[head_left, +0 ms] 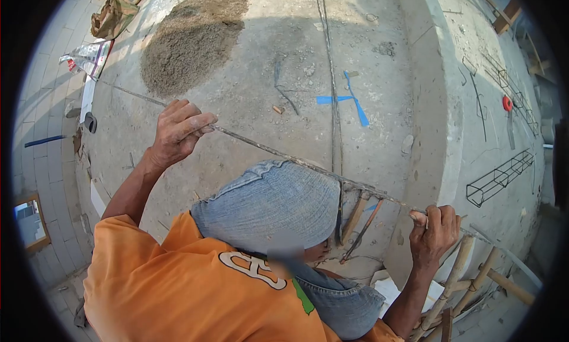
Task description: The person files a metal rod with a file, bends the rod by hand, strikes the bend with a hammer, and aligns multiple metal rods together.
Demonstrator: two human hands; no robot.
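A long thin steel bar (267, 147), rough and dusty, slants across the view from upper left to lower right. My left hand (182, 131) is closed around it, thumb pointing right. Further along, my right hand (435, 232) also grips the bar, with fingers wrapped over it. Between the hands the bar passes just beyond blue denim (272, 200), and it overlaps a small wood-and-metal piece (355, 217) on the floor. Orange cloth with a printed design (255, 269) fills the lower part of the view.
A sand pile (195, 42) lies at the upper left. Long thin bars (329, 51) and blue strips (349, 98) are on the concrete floor. To the right are a low concrete ledge (435, 99), a wire-frame steel cage (499, 177), a red roll (507, 103) and bamboo poles (456, 271).
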